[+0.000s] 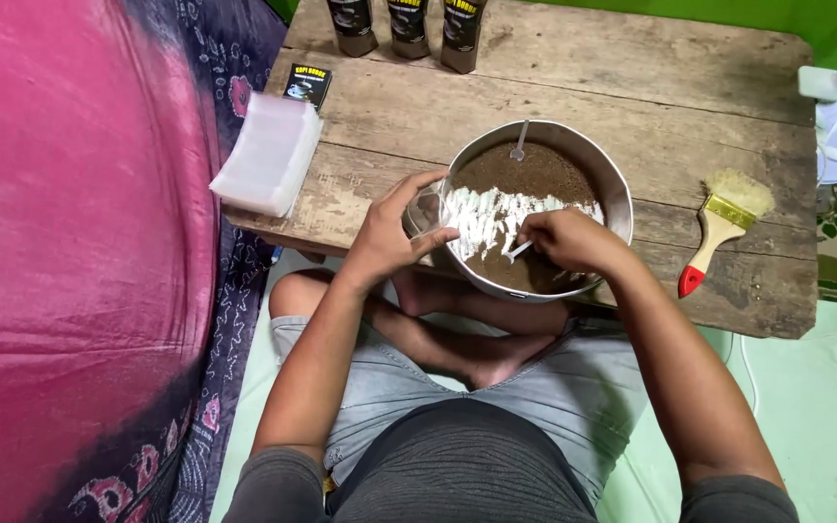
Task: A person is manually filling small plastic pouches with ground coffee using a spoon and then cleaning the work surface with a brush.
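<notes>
A round grey metal bowl (618, 199) sits at the near edge of the worn wooden plank surface (632, 87), filled with dark brown ground powder (535, 174) and a band of white grains (486, 218) lying across its middle. A small pale spoon handle (520, 140) stands in the powder near the far rim.

The left hand (389, 232) is at the bowl's left rim, its fingers curled around a small clear plastic pouch (425, 208) held open and tilted toward the bowl; thumb and forefinger pinch its mouth. The right hand (569, 240) hovers over the near part of the bowl, fingers closed on a small white scoop (518, 250) whose tip dips into the powder. Both forearms reach forward from the person's crossed legs, elbows bent outward.

Left of the bowl lies a stack of clear plastic bags (268, 155) overhanging the edge, and just behind it a small flat black packet with yellow print (308, 83). Along the far edge stand three tall dark pouches with yellow lettering (407, 27), side by side. To the right of the bowl lies a paintbrush with pale bristles, brass ferrule, wooden handle and red tip (724, 228). A pink and purple patterned cloth (79, 242) fills the left side.
</notes>
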